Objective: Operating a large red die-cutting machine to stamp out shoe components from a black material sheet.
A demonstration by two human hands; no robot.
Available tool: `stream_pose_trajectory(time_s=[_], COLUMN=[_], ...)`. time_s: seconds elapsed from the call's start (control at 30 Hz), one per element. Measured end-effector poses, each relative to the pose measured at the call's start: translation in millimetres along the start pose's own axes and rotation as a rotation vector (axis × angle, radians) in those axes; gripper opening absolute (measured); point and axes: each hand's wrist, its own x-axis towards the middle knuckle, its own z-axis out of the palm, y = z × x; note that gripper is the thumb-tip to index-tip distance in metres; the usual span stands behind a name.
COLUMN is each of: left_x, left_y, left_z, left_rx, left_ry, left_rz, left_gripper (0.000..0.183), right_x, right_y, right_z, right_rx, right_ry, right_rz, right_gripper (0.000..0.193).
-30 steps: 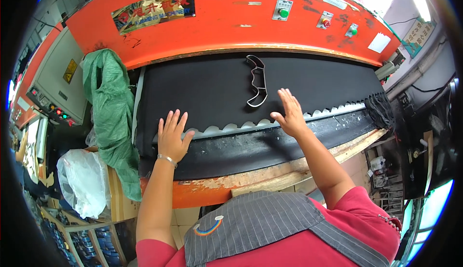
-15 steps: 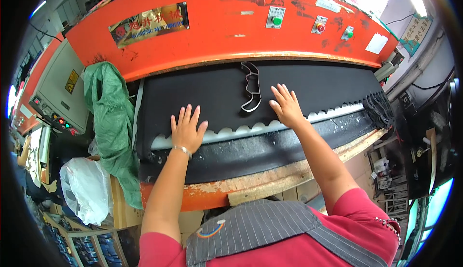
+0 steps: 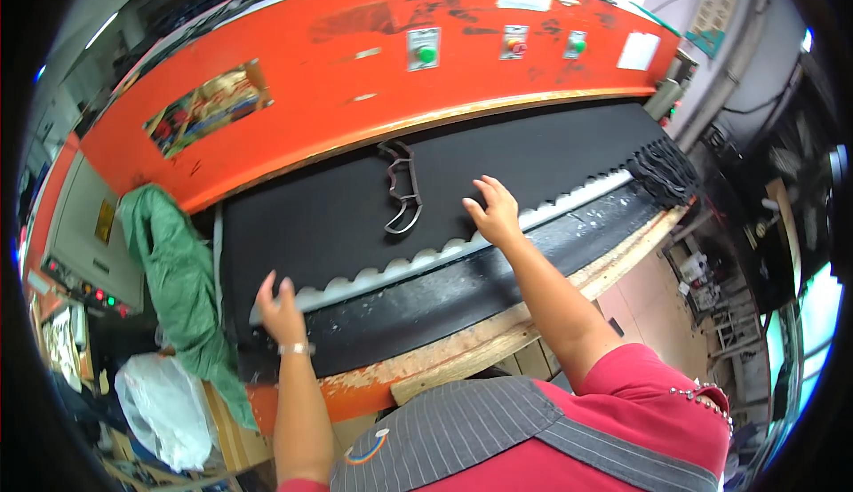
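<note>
Grey striped apron cloth (image 3: 444, 421) lies nearest, with a pale wooden board (image 3: 484, 357) along the bench front just past it. Beyond the board, the left hand (image 3: 281, 316) is at the left end of a whitish scalloped strip (image 3: 373, 280), its fingers slightly bent and thumb apart; I cannot tell whether it touches anything. Farther right, the right hand (image 3: 498, 215) is loosely spread and grips nothing, over or on the black sheet (image 3: 311, 234). That sheet looks soft and pliable, best held flat-palmed or by its scalloped edge. On it, between the hands but farther off, lies a curved metal frame (image 3: 407, 197), probably stiff, fairly light and thin-walled; its straighter right side seems the safer hold, as rims may be sharp. Black offcuts (image 3: 662, 172) crowd the right end and green cloth (image 3: 178, 270) hangs at the left. Behind, an orange beam (image 3: 320, 92) limits reach over the frame's far end.
</note>
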Motion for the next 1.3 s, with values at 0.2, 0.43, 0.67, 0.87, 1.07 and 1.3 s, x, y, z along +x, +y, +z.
stream_pose_trajectory(time_s=[0.2,0.43,0.67,0.87,1.07,1.3], left_x=[-26.9,21.2,29.1,31.2,70.8,40.8], left_y=[7.4,13.5,63.1,19.2,27.0,50.8], left_z=[-7.0,10.5,26.1,38.2,56.0,52.0], left_rx=[-1.220,-1.289,-1.429,-1.267,-0.990,-1.050], left_ry=[0.106,0.034,-0.136,-0.091,0.031,0.078], left_rz=[-0.666,-0.986,-0.686,-0.644,-0.658,-0.659], left_gripper=[0.051,0.048,0.050,0.043,0.041,0.041], right_x=[-24.2,-2.9,29.4,28.4,70.6,53.4], right_y=[56.5,64.7,78.3,74.0,71.2,71.1], right_z=[-25.1,-45.4,-57.1,-33.5,-32.1,-60.0], right_rx=[0.674,1.398,1.599,1.722,1.218,1.176], right_ry=[0.500,0.343,0.222,0.297,0.427,0.331], right_rz=[0.809,1.008,1.019,0.824,0.869,0.848], right_gripper=[0.059,0.046,0.035,0.025,0.030,0.025])
